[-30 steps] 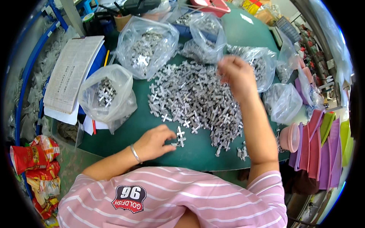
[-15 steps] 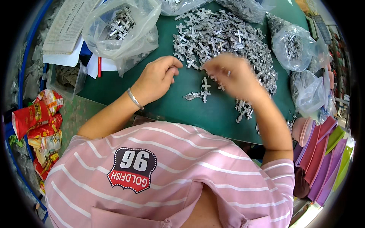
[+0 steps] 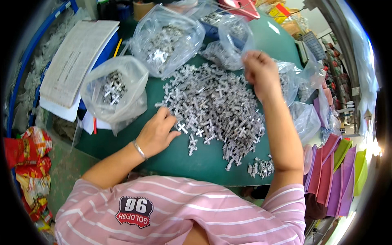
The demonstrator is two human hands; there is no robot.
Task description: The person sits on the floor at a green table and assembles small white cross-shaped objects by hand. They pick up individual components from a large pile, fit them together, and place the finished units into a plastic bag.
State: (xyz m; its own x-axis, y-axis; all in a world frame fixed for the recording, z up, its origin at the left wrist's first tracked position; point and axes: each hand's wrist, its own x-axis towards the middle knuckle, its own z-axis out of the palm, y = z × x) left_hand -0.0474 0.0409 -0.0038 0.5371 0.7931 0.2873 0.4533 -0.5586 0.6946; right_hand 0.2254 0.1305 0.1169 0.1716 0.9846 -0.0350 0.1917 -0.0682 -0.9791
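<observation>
A broad heap of small silver-grey cross-shaped metal pieces (image 3: 216, 102) covers the middle of the green table. At its near left edge rests my left hand (image 3: 157, 131), thumb apart from the bent fingers, close to a few loose crosses (image 3: 192, 143). Beyond the heap, my right hand (image 3: 261, 73) is raised with its fingers curled in, beside the rim of an open clear plastic bag (image 3: 234, 34). Whatever those fingers may hold is hidden.
Clear bags of metal pieces stand behind the heap (image 3: 167, 41) and to its left (image 3: 114, 87). A small separate group of metal pieces (image 3: 260, 167) lies near the front edge. Papers (image 3: 75, 61) sit at far left, and coloured bins (image 3: 330, 171) stand at right.
My right hand has moved from above the heap to beside the bag at the back. My left hand has opened at the heap's edge. The view has shifted, showing more of the far table.
</observation>
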